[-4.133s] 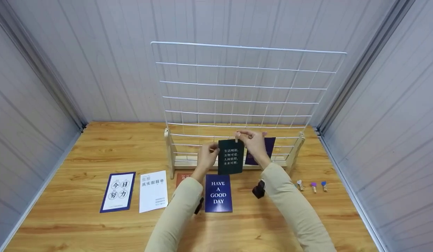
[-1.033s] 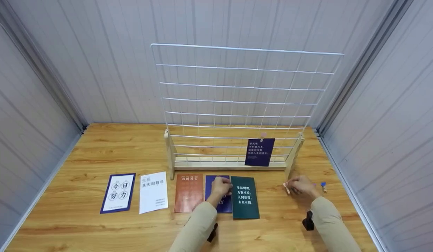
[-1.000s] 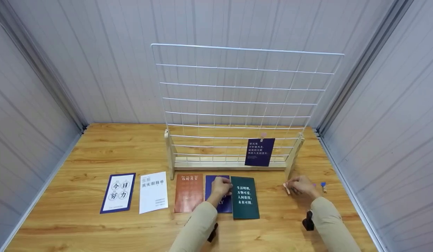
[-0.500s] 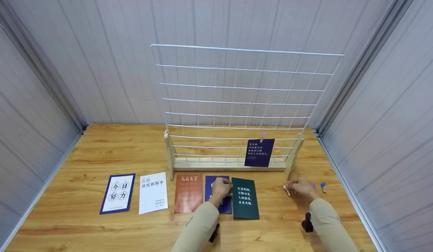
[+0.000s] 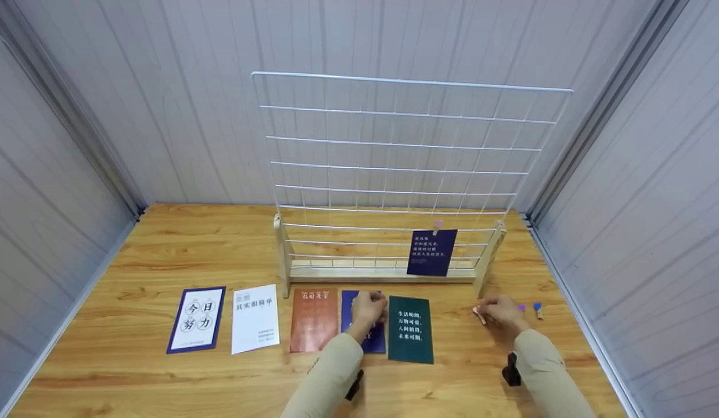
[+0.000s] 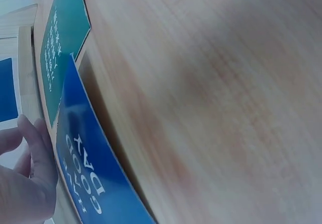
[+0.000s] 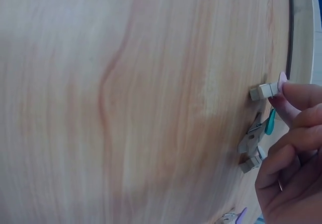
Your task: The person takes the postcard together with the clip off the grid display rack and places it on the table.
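Note:
My right hand (image 5: pixel 500 312) is low over the table at the right. Its thumb and finger pinch a small wooden clothespin (image 7: pixel 265 90) with a pink top. Over the blue "HAVE A GOOD DAY" card (image 6: pixel 90 168) hovers my left hand (image 5: pixel 368 312), fingers loosely bent, nothing visible between them. To its right a dark green card (image 5: pixel 410 337) with white writing lies flat, apart from the fingers. The blue card is partly hidden by that hand. On the white wire grid rack (image 5: pixel 365 226) hangs a dark purple card (image 5: pixel 431 255), held by a pink-topped clothespin (image 5: pixel 438 225).
An orange card (image 5: pixel 314 325), a white card (image 5: pixel 255 325) and a blue-bordered card (image 5: pixel 196 319) lie in a row at the left. Beside my right hand lie clothespins with green (image 7: pixel 270 122), purple (image 7: pixel 241 216) and blue (image 5: pixel 538 307) tops. Wooden feet (image 5: pixel 490 255) support the rack.
The green card, held against the rack earlier, now lies on the table, having slid slightly right lately. My left hand has let go of it. The right hand brought the pink-topped clothespin down to the table.

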{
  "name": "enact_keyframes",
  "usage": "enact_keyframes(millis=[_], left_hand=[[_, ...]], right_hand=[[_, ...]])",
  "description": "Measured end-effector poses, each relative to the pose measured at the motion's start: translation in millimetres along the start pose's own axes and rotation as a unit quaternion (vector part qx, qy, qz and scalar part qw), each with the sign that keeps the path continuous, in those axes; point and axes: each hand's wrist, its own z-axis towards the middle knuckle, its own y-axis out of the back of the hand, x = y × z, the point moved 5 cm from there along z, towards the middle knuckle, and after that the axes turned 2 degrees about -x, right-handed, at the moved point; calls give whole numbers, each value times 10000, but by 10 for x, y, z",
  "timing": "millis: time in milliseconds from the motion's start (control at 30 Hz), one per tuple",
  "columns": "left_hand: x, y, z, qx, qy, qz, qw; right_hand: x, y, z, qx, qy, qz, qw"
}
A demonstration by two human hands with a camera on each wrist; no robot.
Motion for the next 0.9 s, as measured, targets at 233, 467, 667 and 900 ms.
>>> enact_keyframes(millis=[233,467,667,900], left_hand=[[-96,85,65,88,-104,-181,9997],[-307,220,137,125,-670,-167,9975],[-515,298,177,265,-1170,141,9927],[-724,273,205,689,-1427,324,9868]], right_hand=[[23,44,-9,-207,-12,-158,9997],[191,150,10,-359,-52,-29,9993],[501,226,65,-440,485,158,9977],[915,253,114,-500,969,560,9925]])
